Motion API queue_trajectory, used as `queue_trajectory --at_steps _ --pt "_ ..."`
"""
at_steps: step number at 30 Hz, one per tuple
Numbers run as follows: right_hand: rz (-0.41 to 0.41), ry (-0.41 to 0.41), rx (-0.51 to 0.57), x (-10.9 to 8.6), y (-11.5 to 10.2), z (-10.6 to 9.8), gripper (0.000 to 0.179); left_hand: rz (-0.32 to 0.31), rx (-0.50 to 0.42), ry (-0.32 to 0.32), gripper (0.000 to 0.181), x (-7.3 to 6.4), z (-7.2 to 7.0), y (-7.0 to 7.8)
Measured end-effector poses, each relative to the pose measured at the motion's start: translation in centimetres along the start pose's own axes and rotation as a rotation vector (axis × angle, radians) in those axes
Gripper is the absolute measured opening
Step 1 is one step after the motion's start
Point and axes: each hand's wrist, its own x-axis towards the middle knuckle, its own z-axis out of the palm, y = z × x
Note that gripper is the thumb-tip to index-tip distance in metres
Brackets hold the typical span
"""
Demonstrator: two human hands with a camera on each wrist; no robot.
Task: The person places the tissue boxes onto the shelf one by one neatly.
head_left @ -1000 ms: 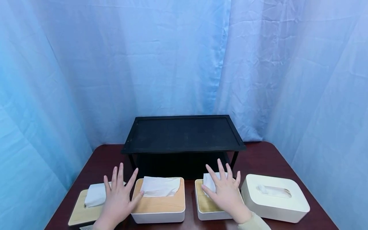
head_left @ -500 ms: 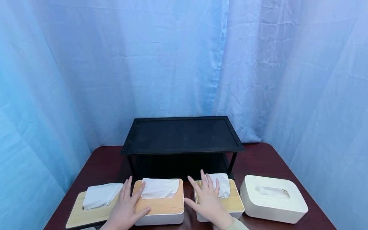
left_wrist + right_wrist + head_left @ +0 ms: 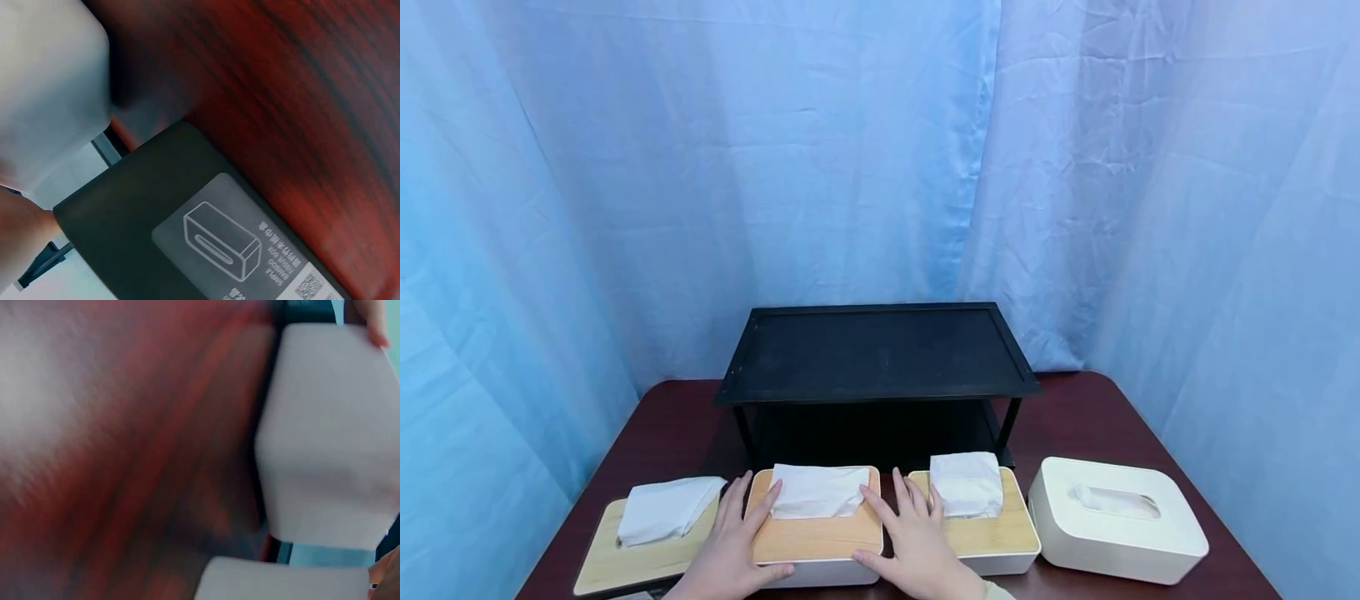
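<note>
A white tissue box (image 3: 816, 542) with an orange-toned wooden lid and a tissue sticking up stands between my hands in the head view. My left hand (image 3: 730, 542) lies along its left side, fingers extended and fingertips at the lid's edge. On the right side, my right hand (image 3: 921, 546) spreads its fingers, thumb near the front corner and index fingertip by the tissue. The right wrist view has this box's white wall (image 3: 328, 431), with left-hand fingers (image 3: 374, 322) at its far end. My right hand also overlaps a neighbouring tissue box (image 3: 992, 533) with a pale wooden lid.
At far left lies a dark tissue box (image 3: 137, 219) with a pale wooden lid and a printed label. An all-white tissue box (image 3: 1120, 529) stands at far right. Behind is a black two-tier rack (image 3: 880, 354) on the dark red table (image 3: 1075, 417), with blue curtains around.
My right hand has moved left from above the pale-lidded box to the right side of the orange-lidded one. My left hand has lowered and drawn back slightly beside that box.
</note>
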Motion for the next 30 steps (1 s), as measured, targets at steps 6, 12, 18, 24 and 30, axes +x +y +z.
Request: queue_trajectory --at_steps 6,12,18,24,30 --pt "-0.083 -0.043 0.024 -0.2 -0.5 0.6 0.078 -0.012 -0.078 -0.04 0.109 0.0 0.1 -0.1" --pt "-0.087 -0.007 -0.014 0.0 -0.9 0.7 0.079 -0.032 -0.154 -0.07 0.106 -0.1 0.2 0.2" --pt "-0.07 0.053 0.001 0.2 -1.4 0.9 0.084 -0.048 -0.182 -0.019 0.108 -0.1 0.6 0.4" --pt "-0.076 0.092 0.034 0.2 -1.5 1.0 0.087 -0.077 -0.215 0.019 0.108 -0.3 0.7 0.9" --pt "-0.095 0.157 0.044 0.5 -1.7 0.6 0.088 -0.054 -0.255 0.066 0.106 -0.3 -0.2 1.3"
